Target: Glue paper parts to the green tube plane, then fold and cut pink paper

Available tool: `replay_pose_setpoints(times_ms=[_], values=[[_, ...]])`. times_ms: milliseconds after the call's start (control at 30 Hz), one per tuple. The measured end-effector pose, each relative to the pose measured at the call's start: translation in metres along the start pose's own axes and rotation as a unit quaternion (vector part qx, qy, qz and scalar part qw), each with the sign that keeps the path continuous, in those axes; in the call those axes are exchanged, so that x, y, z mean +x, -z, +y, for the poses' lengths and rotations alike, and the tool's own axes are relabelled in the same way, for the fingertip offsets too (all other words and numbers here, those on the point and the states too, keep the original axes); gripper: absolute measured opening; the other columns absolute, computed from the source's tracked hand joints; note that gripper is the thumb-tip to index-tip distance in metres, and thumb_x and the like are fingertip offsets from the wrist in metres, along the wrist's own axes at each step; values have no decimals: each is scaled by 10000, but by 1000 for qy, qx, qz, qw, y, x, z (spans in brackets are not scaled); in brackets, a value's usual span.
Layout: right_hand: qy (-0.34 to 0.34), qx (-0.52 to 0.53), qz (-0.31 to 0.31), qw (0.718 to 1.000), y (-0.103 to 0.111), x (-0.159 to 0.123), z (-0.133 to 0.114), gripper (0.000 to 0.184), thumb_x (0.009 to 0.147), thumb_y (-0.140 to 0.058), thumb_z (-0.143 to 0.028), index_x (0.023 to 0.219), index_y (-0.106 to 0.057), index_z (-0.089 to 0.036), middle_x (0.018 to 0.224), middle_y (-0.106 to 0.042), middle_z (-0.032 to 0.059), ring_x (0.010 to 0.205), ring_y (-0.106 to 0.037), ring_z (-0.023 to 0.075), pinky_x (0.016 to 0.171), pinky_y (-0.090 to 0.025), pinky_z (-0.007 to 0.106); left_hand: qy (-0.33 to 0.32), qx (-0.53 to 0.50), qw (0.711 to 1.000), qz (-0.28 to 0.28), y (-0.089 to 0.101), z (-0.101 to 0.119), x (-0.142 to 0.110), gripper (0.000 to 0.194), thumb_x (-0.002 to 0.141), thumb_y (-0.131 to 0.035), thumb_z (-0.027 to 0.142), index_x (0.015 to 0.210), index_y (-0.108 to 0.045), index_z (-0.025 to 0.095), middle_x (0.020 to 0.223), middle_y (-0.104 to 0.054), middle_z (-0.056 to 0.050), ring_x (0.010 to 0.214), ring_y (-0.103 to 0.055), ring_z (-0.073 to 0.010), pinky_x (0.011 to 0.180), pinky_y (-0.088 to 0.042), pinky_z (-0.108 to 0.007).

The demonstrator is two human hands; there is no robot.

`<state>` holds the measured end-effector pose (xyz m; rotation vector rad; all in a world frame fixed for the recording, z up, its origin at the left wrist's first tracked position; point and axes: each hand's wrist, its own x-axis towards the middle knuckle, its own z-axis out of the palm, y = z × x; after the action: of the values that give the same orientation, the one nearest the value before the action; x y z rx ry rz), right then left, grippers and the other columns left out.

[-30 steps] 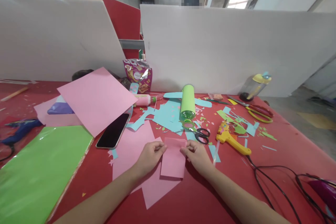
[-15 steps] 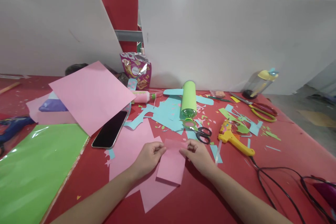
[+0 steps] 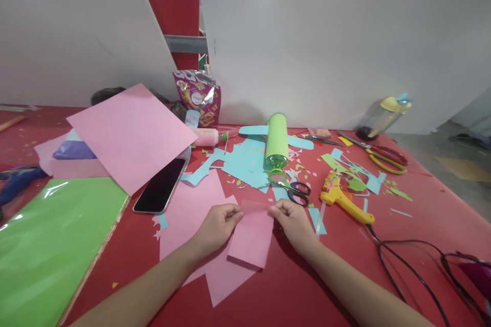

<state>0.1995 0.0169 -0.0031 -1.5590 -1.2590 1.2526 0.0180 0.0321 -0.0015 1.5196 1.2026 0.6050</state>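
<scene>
Lying on the red tabletop (image 3: 184, 306), well to the left of the small pink sheet (image 3: 251, 237), is a glossy green pack (image 3: 57, 245); nearer that sheet sits a black phone (image 3: 161, 186). The left hand's (image 3: 218, 225) grip pinches the small sheet's upper left edge between thumb and fingers, above larger pink paper (image 3: 195, 204). Beyond the small sheet lies a green-wrapped bottle (image 3: 276, 138). The right hand's (image 3: 293, 222) grip pinches the upper right corner. Black-handled scissors (image 3: 299, 193) lie just beyond to the right, and a yellow glue gun (image 3: 345, 202) farther right.
</scene>
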Motion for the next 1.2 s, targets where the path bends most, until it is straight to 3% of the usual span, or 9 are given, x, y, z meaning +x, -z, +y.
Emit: replay_pose_setpoints(times_ms=[67, 167, 300, 367, 433, 567, 700, 933, 1200], values=[[16, -7, 25, 1000, -1, -2, 1, 285, 751, -426, -390, 541, -432, -198, 459, -450, -37, 426, -458, 110, 446, -388, 237, 7, -12, 1000, 5, -1, -1, 0, 224, 749, -444, 329, 615, -489, 155, 547, -376, 42, 525, -374, -108, 524, -317, -229], [137, -74, 94, 983, -3, -4, 6, 222, 807, -369, -317, 765, -540, -181, 733, -608, 59, 700, -589, 180, 627, -470, 303, 26, -50, 998, 32, 0, 2, -1, 339, 737, -477, 322, 1008, -521, 124, 572, -439, 39, 547, -418, -119, 555, -346, -237], [358, -224, 133, 897, -5, -6, 14, 286, 765, -423, -141, 1011, -554, -209, 1201, -494, 120, 1125, -431, 239, 875, -381, 418, 36, -116, 992, 31, 3, 6, -2, 556, 741, -496, 328, 1243, -333, 151, 509, -375, 86, 470, -359, -93, 507, -321, -219], [414, -267, 118, 862, -4, -7, 15, 286, 754, -438, -101, 947, -600, -238, 1187, -521, 94, 1131, -421, 244, 883, -360, 434, 37, -147, 988, 21, 4, 7, -1, 534, 730, -520, 333, 1209, -374, 146, 478, -334, 102, 447, -334, -82, 489, -306, -211], [430, -263, 85, 859, -2, -8, 14, 280, 761, -422, -90, 869, -628, -245, 1024, -621, 74, 1009, -514, 225, 836, -384, 407, 47, -180, 982, 12, 4, 7, -1, 494, 712, -547, 333, 1148, -432, 130, 468, -331, 104, 433, -343, -72, 481, -315, -208], [275, -205, 56, 938, 0, -8, 9, 244, 784, -398, -183, 682, -619, -193, 621, -623, 35, 585, -547, 158, 582, -424, 284, 68, -272, 959, 27, 2, 6, 1, 475, 734, -485, 395, 1127, -420, 135, 521, -447, 68, 398, -403, -76, 402, -322, -200], [130, -127, 20, 983, -1, -6, 4, 223, 738, -449, -277, 551, -520, -180, 480, -475, -16, 475, -425, 115, 475, -354, 235, 32, -281, 959, 27, -2, 5, -2, 381, 757, -405, 489, 822, -518, 131, 457, -349, 79, 356, -285, -60, 349, -242, -188], [56, -30, -145, 987, -4, -7, 0, 153, 743, -488, -312, 788, -524, -169, 475, -389, -67, 428, -368, 76, 440, -307, 203, -15, -159, 987, -34, -3, 0, -9, 397, 799, -361, 520, 788, -516, 154, 649, -533, -17, 599, -480, -139, 570, -410, -259], [47, 12, -93, 994, -5, -5, -2, 209, 721, -500, -386, 674, -473, -184, 463, -391, -73, 409, -352, 66, 431, -296, 206, -36, -21, 998, -46, -3, -3, -7, 320, 830, -342, 414, 701, -487, 159, 653, -517, -12, 593, -462, -138, 569, -401, -249]])
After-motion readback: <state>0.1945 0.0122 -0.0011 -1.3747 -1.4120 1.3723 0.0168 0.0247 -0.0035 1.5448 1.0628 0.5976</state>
